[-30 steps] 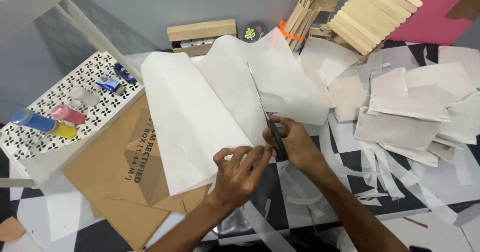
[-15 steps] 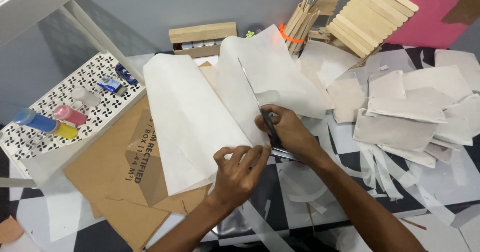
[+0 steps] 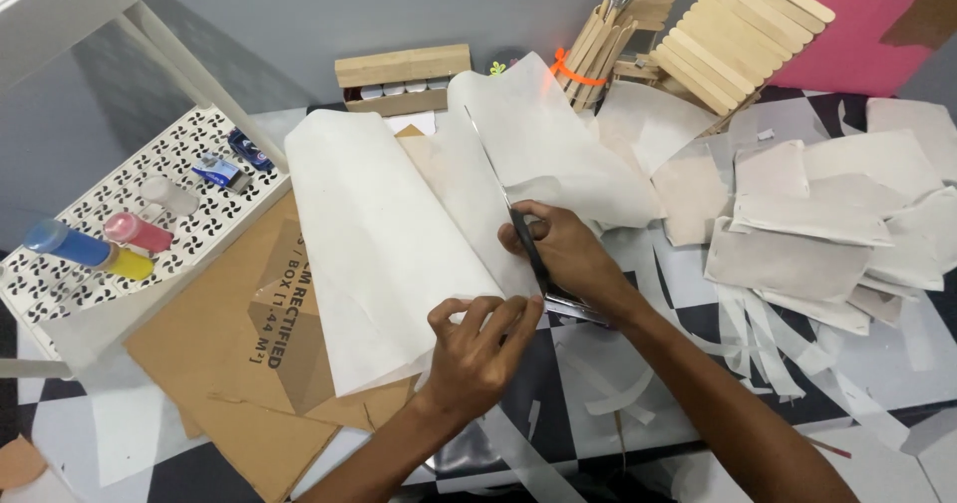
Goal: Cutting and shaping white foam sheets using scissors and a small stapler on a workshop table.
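A large white paper sheet [image 3: 389,234] lies over a brown cardboard piece [image 3: 214,353] and is being cut along its length. My right hand [image 3: 563,254] grips dark-handled scissors [image 3: 528,249], with the blades inside the cut near the sheet's middle. The part right of the cut [image 3: 553,134] curls upward. My left hand [image 3: 478,348] pinches the sheet's near edge, just left of the scissors.
A white perforated tray [image 3: 140,214] at the left holds paint bottles and small tubes. A wooden box [image 3: 404,79], brushes and stick panels [image 3: 733,29] stand at the back. Cut paper pieces [image 3: 827,214] and strips [image 3: 758,334] lie to the right on the checkered table.
My right hand has pushed the scissors farther up the sheet, lengthening the cut. The right flap has lifted and curled more. My left hand has stayed at the near edge.
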